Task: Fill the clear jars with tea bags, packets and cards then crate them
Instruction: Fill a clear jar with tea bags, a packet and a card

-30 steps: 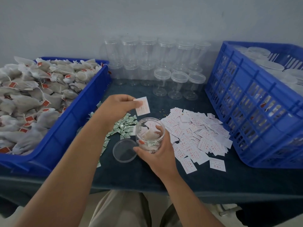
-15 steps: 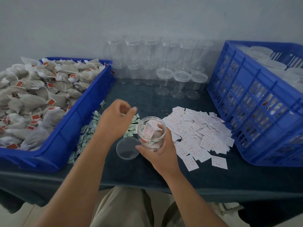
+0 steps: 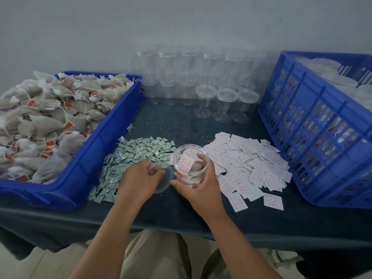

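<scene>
My right hand (image 3: 201, 186) wraps round the open jar (image 3: 187, 162), which sits between the green packets (image 3: 136, 154) and white cards (image 3: 251, 164) on the bench (image 3: 181, 210). My left hand (image 3: 141, 178) pinches the lid (image 3: 167, 179) just beside it.

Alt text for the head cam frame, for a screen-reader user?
A person's right hand holds an open clear jar of tea bags and a card while the left hand grips a clear lid. Green packets, white cards, a tea-bag bin and a blue crate surround them.
</scene>
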The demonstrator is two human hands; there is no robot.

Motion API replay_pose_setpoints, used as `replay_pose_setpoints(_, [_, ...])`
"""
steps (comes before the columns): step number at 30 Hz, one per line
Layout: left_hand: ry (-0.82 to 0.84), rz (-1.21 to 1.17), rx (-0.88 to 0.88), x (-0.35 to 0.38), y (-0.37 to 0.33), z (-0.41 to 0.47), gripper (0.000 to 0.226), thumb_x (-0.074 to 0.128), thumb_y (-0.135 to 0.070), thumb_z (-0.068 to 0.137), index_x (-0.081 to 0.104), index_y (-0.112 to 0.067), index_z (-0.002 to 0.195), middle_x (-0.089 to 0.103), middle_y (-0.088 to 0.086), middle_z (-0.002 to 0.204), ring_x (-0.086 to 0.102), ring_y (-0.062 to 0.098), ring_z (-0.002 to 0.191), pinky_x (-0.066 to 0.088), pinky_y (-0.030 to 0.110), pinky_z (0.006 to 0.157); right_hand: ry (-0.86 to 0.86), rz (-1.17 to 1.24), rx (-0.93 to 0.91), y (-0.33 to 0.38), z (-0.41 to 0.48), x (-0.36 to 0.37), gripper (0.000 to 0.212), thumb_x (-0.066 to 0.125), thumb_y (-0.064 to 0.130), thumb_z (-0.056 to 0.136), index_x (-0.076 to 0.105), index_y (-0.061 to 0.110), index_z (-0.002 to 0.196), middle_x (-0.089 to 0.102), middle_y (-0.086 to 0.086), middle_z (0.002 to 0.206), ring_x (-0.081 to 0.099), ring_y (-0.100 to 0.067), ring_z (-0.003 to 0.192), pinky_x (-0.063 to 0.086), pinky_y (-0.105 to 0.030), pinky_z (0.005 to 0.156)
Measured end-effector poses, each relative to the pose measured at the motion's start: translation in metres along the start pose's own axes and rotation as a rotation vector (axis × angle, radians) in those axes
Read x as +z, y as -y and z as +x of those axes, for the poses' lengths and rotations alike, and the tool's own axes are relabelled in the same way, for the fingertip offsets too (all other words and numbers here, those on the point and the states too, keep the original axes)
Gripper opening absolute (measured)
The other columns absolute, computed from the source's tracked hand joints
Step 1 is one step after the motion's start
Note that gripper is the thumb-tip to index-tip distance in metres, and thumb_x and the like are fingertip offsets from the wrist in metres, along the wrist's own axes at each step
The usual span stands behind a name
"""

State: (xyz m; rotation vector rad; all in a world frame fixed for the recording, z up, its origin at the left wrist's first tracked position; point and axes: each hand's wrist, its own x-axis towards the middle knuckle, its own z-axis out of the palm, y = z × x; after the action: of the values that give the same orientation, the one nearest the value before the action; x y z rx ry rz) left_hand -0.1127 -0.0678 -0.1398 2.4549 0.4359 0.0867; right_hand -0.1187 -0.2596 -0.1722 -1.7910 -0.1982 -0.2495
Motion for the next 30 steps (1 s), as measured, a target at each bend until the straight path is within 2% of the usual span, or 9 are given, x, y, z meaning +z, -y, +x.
replay_pose_setpoints(3, [-0.183,-0.426,0.041,-0.007,-0.010,-0.001,0.024,0.069,-0.049,0.090,0.062,-0.027,0.086,0.068,-0.016,0.083,0.064,0.007,0.069,0.049,0.033,0.060,0.036,-0.041,-0.002,-0.002,0.000,0.000,0.097,0.095,0.061,0.061,0.044,0.051,0.143,0.059,0.030,0.136,0.057,0.003,0.131,0.050,-0.021,0.105])
replay_pose_setpoints(5, [-0.098,-0.697,0.067,-0.017,-0.021,0.000,0.015,0.068,-0.044,0.096,0.062,-0.032,0.104,0.071,-0.023,0.097,0.070,0.000,0.089,0.058,0.030,0.071,0.095,-0.077,-0.025,-0.002,-0.001,0.001,0.099,0.096,0.060,0.062,0.044,0.048,0.145,0.060,0.026,0.138,0.058,0.000,0.133,0.052,-0.027,0.107])
replay_pose_setpoints(7, [0.106,-0.760,0.219,-0.028,-0.031,-0.003,0.028,0.062,-0.046,0.099,0.055,-0.046,0.126,0.072,-0.025,0.116,0.068,-0.002,0.112,0.056,0.023,0.085,0.136,-0.128,-0.067,0.001,-0.001,0.003,0.097,0.096,0.061,0.062,0.043,0.056,0.143,0.058,0.030,0.138,0.057,0.004,0.131,0.051,-0.016,0.102])
replay_pose_setpoints(10, [0.247,-0.488,0.483,-0.036,-0.042,-0.013,0.049,0.059,-0.064,0.091,0.043,-0.066,0.137,0.060,-0.031,0.134,0.054,-0.010,0.128,0.046,0.021,0.099,0.169,-0.122,-0.087,0.002,-0.001,0.005,0.087,0.097,0.058,0.064,0.045,0.063,0.134,0.061,0.032,0.133,0.061,0.006,0.123,0.051,-0.011,0.089])
replay_pose_setpoints(14, [0.152,-0.056,0.646,-0.028,-0.058,-0.023,0.069,0.062,-0.083,0.078,0.050,-0.054,0.139,0.042,-0.035,0.137,0.036,-0.009,0.135,0.034,0.018,0.104,0.176,-0.117,-0.116,-0.004,0.007,0.007,0.075,0.095,0.051,0.070,0.052,0.054,0.131,0.066,0.023,0.126,0.070,-0.003,0.111,0.063,-0.032,0.077])
replay_pose_setpoints(18, [0.114,0.225,0.576,-0.021,-0.070,-0.031,0.069,0.058,-0.079,0.084,0.043,-0.048,0.144,0.043,-0.023,0.139,0.041,0.008,0.134,0.039,0.032,0.110,0.157,-0.117,-0.157,-0.010,0.009,0.011,0.074,0.093,0.048,0.073,0.048,0.053,0.132,0.065,0.024,0.124,0.069,-0.005,0.112,0.058,-0.020,0.083])
replay_pose_setpoints(21, [0.004,0.441,0.515,-0.015,-0.083,-0.038,0.064,0.051,-0.073,0.091,0.042,-0.036,0.143,0.049,-0.007,0.132,0.052,0.021,0.120,0.049,0.039,0.096,0.164,-0.149,-0.207,-0.012,0.011,0.012,0.052,0.081,0.047,0.082,0.051,0.045,0.123,0.061,0.025,0.114,0.066,-0.007,0.106,0.048,-0.012,0.083])
replay_pose_setpoints(25, [-0.040,0.588,0.444,-0.005,-0.095,-0.041,0.061,0.048,-0.072,0.095,0.043,-0.025,0.134,0.050,0.003,0.123,0.054,0.026,0.110,0.049,0.040,0.084,0.160,-0.172,-0.265,-0.010,0.013,0.010,0.033,0.070,0.037,0.085,0.052,0.035,0.112,0.059,0.023,0.104,0.063,-0.006,0.093,0.043,-0.006,0.075])
replay_pose_setpoints(30, [-0.051,0.644,0.470,0.001,-0.100,-0.041,0.075,0.035,-0.087,0.085,0.049,-0.027,0.127,0.052,0.000,0.121,0.052,0.026,0.112,0.045,0.042,0.086,0.165,-0.140,-0.231,-0.009,0.012,0.007,0.035,0.060,0.041,0.082,0.044,0.042,0.114,0.050,0.047,0.111,0.059,0.010,0.093,0.042,-0.003,0.073])
